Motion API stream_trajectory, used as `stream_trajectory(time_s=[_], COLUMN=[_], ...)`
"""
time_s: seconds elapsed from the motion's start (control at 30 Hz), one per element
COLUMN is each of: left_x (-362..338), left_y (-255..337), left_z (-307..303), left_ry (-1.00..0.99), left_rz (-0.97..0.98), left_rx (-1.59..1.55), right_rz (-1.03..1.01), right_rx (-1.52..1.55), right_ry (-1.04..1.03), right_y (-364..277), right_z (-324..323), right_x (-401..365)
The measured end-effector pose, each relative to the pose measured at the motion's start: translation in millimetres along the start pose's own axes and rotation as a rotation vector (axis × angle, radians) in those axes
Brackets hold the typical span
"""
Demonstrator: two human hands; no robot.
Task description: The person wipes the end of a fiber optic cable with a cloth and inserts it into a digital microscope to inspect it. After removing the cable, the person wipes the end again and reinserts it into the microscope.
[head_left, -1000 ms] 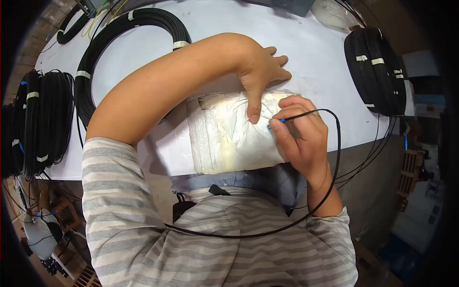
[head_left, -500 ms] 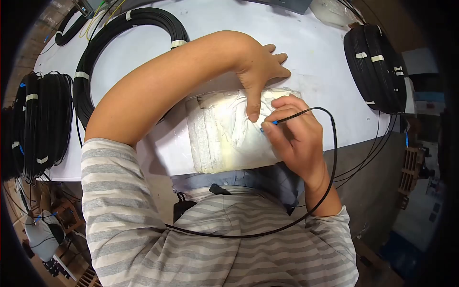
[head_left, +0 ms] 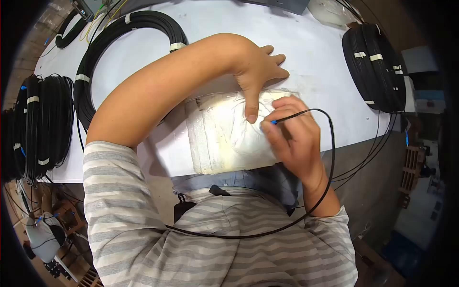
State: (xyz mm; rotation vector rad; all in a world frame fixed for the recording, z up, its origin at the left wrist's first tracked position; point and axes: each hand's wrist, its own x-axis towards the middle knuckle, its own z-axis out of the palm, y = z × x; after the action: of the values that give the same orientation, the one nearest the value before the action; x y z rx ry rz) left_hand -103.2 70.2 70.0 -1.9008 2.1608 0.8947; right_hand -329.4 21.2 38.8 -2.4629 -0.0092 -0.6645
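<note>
A white cloth [head_left: 241,131] lies wrinkled over a flat, taped pad [head_left: 202,143] at the table's front edge. My left hand [head_left: 260,71] is spread, its thumb pressing on the cloth and its other fingers resting on the table beyond the pad. Over the right part of the cloth, my right hand [head_left: 296,131] pinches the blue connector [head_left: 273,122] of a black cable [head_left: 332,148]. The connector's tip is at the cloth, partly hidden by the fingers. From there the cable loops past my right forearm and across my lap.
A large black cable coil [head_left: 86,62] with white ties lies behind my left arm. More coils stand at the left [head_left: 48,124] and right [head_left: 375,67] table edges. A clear plastic bag [head_left: 330,12] and a grey box [head_left: 287,5] sit at the back.
My right hand has shifted very slightly with the connector along the cloth, and its blue end shows less now. My left hand stays pressed in place.
</note>
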Motion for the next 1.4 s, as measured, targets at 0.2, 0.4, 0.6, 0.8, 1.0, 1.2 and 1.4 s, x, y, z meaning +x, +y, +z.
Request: stream_trajectory(time_s=[0.2, 0.4, 0.6, 0.8, 1.0, 1.2, 1.4], left_x=[-1.7, 0.3, 0.8, 1.3, 1.7, 2.0, 2.5], left_y=[-4.5, -2.5, 1.0, 12.3, 10.5, 10.7, 8.9], left_z=[3.6, 1.9, 2.4, 1.3, 4.4, 1.6, 4.3], left_ry=[0.031, 0.013, 0.024, -0.013, 0.014, -0.012, 0.003], left_rz=[0.016, 0.013, -0.002, -0.057, -0.056, -0.051, -0.041], left_rx=[-0.019, -0.011, -0.042, 0.061, 0.047, 0.046, 0.054], right_rz=[0.047, 0.008, -0.037, -0.08, -0.051, -0.065, -0.061], right_rx=[-0.055, 0.105, 0.175, 0.166, 0.175, 0.182, 0.188], right_ry=[0.023, -0.097, -0.206, -0.254, -0.294, -0.3, -0.259], right_y=[4.7, 1.7, 9.6, 12.9, 8.6, 9.9, 9.3], right_z=[-6.2, -11.2, -25.0, -19.9, -26.4, -23.3, -23.9], right_x=[-0.4, 3.4, 4.4, 6.1, 6.3, 5.7, 6.2])
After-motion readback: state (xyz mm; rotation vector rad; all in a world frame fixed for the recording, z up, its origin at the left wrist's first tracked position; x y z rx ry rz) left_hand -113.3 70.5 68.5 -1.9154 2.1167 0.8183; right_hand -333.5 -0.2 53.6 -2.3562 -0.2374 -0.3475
